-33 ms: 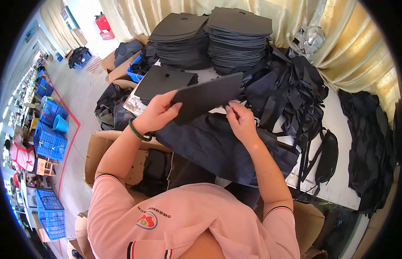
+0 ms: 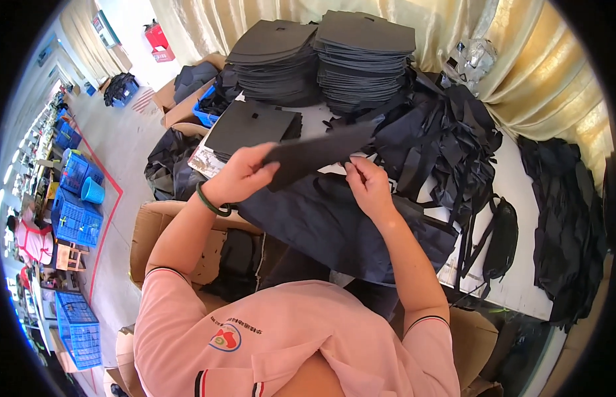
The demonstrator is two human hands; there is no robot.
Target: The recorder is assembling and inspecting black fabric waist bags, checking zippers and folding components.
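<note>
Dark stiff panel (image 2: 318, 153), flat and roughly rectangular, sits pinched between both my hands just above the near edge of the desk (image 2: 520, 278). My left hand (image 2: 238, 177) has its fingers (image 2: 260, 159) closed on the panel's left end, thumb on top, with a green bangle (image 2: 212, 202) round the wrist. My right hand (image 2: 369, 186) has its fingers curled shut on the panel's lower edge near the middle (only the fingertips meet it, as far as I can see). The panel is tilted, its right end rising toward the heap of straps.

Under my hands lies a navy fabric bag piece (image 2: 341, 228), spread over the desk edge and hanging toward me. Below it, beside my knees, stands an open cardboard box (image 2: 156, 231) with more dark pieces inside.

Just beyond my left hand rests a low stack of dark flat panels (image 2: 252, 126), matching the one I hold. To the right of my hands a tangled heap of navy straps and bag parts (image 2: 440, 139) covers the desk, and a small black pouch (image 2: 501, 241) lies near its right edge. Farther right, more black fabric (image 2: 563, 218) hangs over the side.

At the back stand two tall stacks of dark panels (image 2: 321, 59), side by side, against a pale gold curtain (image 2: 539, 66). Off to the far left, blue plastic crates (image 2: 76, 218) sit on the floor.
</note>
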